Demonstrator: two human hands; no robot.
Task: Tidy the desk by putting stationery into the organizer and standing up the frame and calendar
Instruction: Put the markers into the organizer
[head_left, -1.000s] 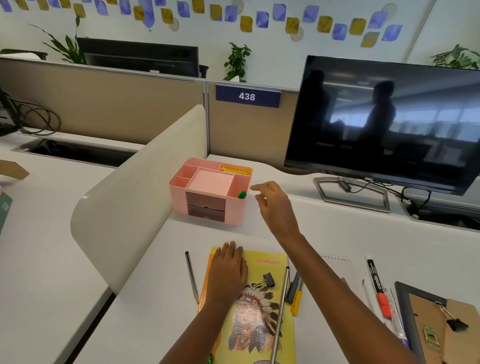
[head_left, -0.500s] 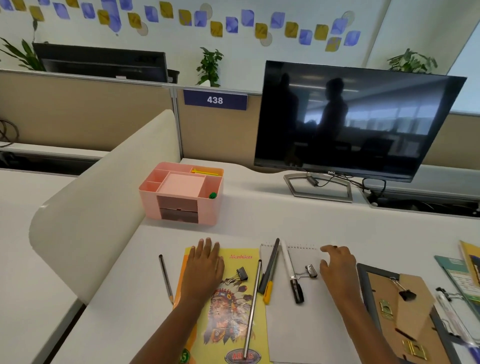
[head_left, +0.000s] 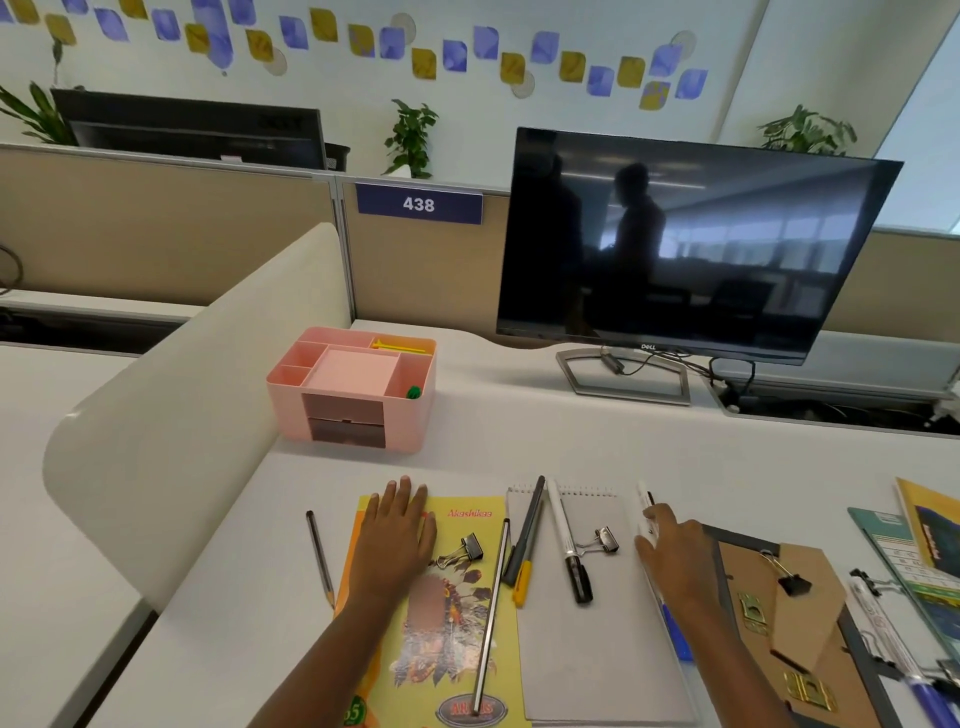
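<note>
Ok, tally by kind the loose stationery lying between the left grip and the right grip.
Binder clips: 2
Pens or markers: 2
Silver rod: 1
Total: 5

White desk (head_left: 571, 447) — organizer (head_left: 353, 410), pencil (head_left: 319, 558), frame (head_left: 810, 618)

Three clips (head_left: 470, 548) (head_left: 602, 540) (head_left: 787, 579) show plainly — also one pencil (head_left: 319, 558), one organizer (head_left: 353, 395), one frame (head_left: 810, 639). Two monitors (head_left: 691, 244) (head_left: 197, 127) and two hands (head_left: 395, 540) (head_left: 675, 556); pens (head_left: 563, 530) partly hidden, uncounted.
</note>
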